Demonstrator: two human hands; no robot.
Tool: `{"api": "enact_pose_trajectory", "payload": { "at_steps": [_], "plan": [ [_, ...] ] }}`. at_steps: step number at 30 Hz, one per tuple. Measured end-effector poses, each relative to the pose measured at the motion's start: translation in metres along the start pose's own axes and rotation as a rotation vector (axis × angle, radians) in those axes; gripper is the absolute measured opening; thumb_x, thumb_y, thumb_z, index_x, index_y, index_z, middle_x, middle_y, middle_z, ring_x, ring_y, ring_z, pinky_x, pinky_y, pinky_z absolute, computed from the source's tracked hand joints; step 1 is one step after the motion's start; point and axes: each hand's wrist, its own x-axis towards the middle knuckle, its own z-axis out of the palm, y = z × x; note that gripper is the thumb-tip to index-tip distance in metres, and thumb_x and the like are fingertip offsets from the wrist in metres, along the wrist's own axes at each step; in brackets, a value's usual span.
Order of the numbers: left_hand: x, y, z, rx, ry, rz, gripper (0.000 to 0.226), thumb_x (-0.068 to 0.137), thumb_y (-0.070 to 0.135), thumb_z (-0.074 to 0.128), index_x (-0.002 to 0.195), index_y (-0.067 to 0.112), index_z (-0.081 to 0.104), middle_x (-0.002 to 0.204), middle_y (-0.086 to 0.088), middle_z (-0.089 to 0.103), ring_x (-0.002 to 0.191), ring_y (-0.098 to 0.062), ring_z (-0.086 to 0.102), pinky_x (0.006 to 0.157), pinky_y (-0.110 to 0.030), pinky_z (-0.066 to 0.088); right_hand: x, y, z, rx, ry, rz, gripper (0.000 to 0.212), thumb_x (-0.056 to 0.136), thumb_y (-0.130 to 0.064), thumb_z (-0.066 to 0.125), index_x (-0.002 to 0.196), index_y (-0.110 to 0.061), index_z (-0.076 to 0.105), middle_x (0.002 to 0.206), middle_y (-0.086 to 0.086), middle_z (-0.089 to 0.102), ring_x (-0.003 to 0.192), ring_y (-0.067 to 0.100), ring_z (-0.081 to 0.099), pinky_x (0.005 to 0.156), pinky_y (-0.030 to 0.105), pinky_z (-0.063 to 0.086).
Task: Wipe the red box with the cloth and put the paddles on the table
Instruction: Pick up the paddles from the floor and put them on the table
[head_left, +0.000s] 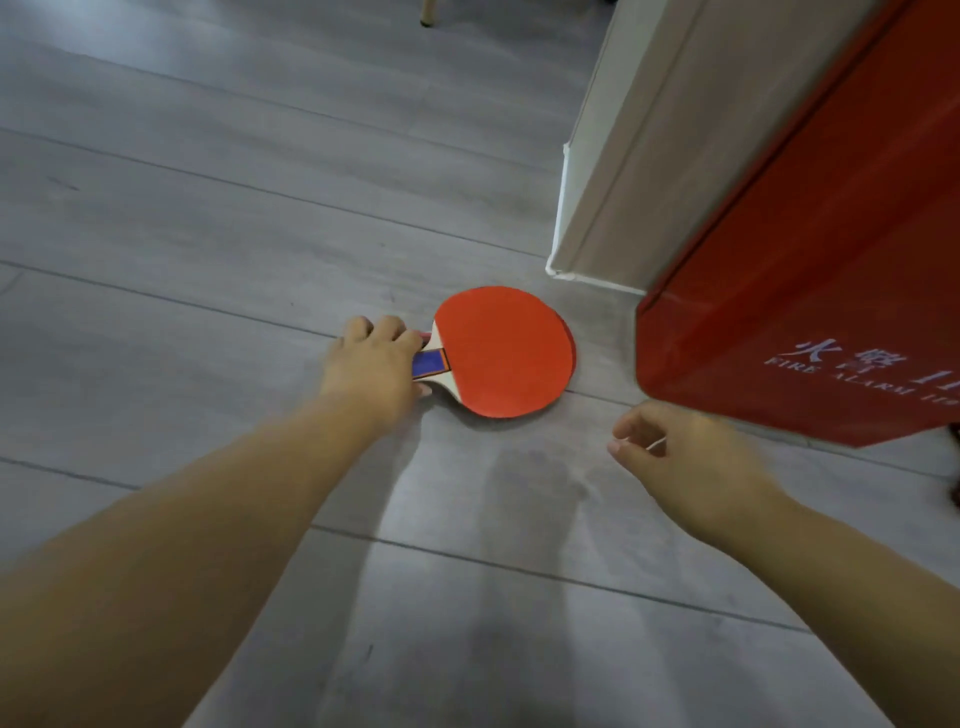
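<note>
I am counting two round, red-faced, wooden table tennis paddles (504, 353), stacked. One is showing its full face, the other only a thin red rim along the right edge. I am logging one glossy red box (810, 291) with white lettering. I am recording two bare hands: the left hand (374, 364) and the right hand (691, 457). I am noting one pale wooden furniture leg tip (427, 15), one beige wall corner (649, 156) and one grey plank floor (208, 208).

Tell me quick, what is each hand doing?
Left hand: grips the handle of the round red wooden paddle.
Right hand: fingers loosely curled; whether they pinch anything cannot be told.
</note>
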Motion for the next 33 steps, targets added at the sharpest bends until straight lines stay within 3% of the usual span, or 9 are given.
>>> {"api": "enact_pose_trajectory", "payload": {
  "at_steps": [4,6,10,13,17,19,22,28,33],
  "plan": [
    [0.03,0.004,0.013,-0.06,-0.139,0.002,0.062,0.086,0.034,0.062,0.139,0.017,0.036,0.151,0.0,0.031,0.143,-0.032,0.013,0.113,-0.041,0.023,0.007,0.016,0.001,-0.01,0.003,0.022,0.006,0.089,-0.038,0.059,0.089,-0.033,0.061,0.087,-0.016,0.063,0.081,0.006,0.058,0.069,0.028,0.045],
    [0.037,0.007,0.018,-0.07,-0.171,0.019,0.059,0.087,0.032,0.062,0.137,0.013,0.036,0.148,-0.006,0.035,0.141,-0.033,0.018,0.114,-0.042,0.02,0.009,0.024,0.003,-0.024,-0.001,0.034,0.006,0.089,-0.038,0.059,0.09,-0.033,0.061,0.086,-0.017,0.062,0.08,0.004,0.057,0.069,0.027,0.045],
    [0.036,0.014,0.016,0.02,-0.089,-0.024,0.043,0.086,0.026,0.06,0.118,0.009,0.039,0.124,-0.015,0.051,0.117,-0.037,0.047,0.094,-0.042,0.036,0.006,0.037,0.008,0.0,-0.007,0.06,0.004,0.088,-0.038,0.059,0.085,-0.036,0.059,0.084,-0.017,0.062,0.079,0.003,0.057,0.073,0.03,0.05],
    [0.026,0.024,0.01,0.005,-0.14,-0.052,0.044,0.086,0.024,0.061,0.117,0.004,0.036,0.12,-0.02,0.049,0.11,-0.04,0.049,0.087,-0.043,0.04,-0.001,0.042,0.006,0.014,-0.012,0.074,0.004,0.088,-0.036,0.06,0.085,-0.035,0.06,0.085,-0.016,0.062,0.079,0.005,0.057,0.074,0.031,0.05],
    [0.003,0.039,0.011,0.057,-0.28,-0.043,0.047,0.084,0.039,0.063,0.113,0.004,0.05,0.116,-0.017,0.054,0.106,-0.033,0.054,0.085,-0.037,0.043,-0.014,0.048,0.003,0.058,0.015,0.096,0.004,0.088,-0.035,0.061,0.084,-0.034,0.06,0.085,-0.016,0.062,0.08,0.007,0.058,0.076,0.03,0.051],
    [-0.015,0.049,0.012,-0.025,-0.3,-0.059,0.041,0.082,0.045,0.064,0.098,0.008,0.054,0.096,-0.011,0.058,0.088,-0.029,0.057,0.071,-0.032,0.043,-0.022,0.051,0.0,0.069,0.019,0.108,0.004,0.088,-0.035,0.062,0.084,-0.033,0.061,0.084,-0.016,0.063,0.081,0.008,0.059,0.076,0.03,0.05],
    [-0.049,0.068,0.021,-0.179,-0.319,-0.138,0.036,0.082,0.042,0.064,0.071,0.014,0.045,0.066,-0.002,0.048,0.06,-0.02,0.05,0.053,-0.028,0.036,-0.037,0.058,-0.003,0.077,0.02,0.14,0.007,0.087,-0.035,0.063,0.082,-0.033,0.06,0.084,-0.016,0.063,0.081,0.009,0.06,0.076,0.03,0.05],
    [-0.096,0.091,0.04,-0.393,-0.347,-0.261,0.032,0.08,0.033,0.066,0.079,0.005,0.049,0.064,-0.004,0.047,0.056,-0.017,0.047,0.046,-0.027,0.029,-0.068,0.088,-0.007,0.047,0.002,0.207,0.006,0.088,-0.038,0.061,0.084,-0.033,0.061,0.088,-0.014,0.064,0.083,0.01,0.06,0.076,0.03,0.051],
    [-0.109,0.114,0.03,-0.43,-0.364,-0.31,0.035,0.079,0.027,0.069,0.065,0.008,0.043,0.063,-0.006,0.045,0.054,-0.016,0.043,0.044,-0.027,0.026,-0.09,0.123,-0.021,-0.107,-0.136,0.19,0.009,0.091,-0.04,0.057,0.094,-0.031,0.06,0.093,-0.013,0.063,0.084,0.009,0.059,0.068,0.026,0.047]
  ]
}}
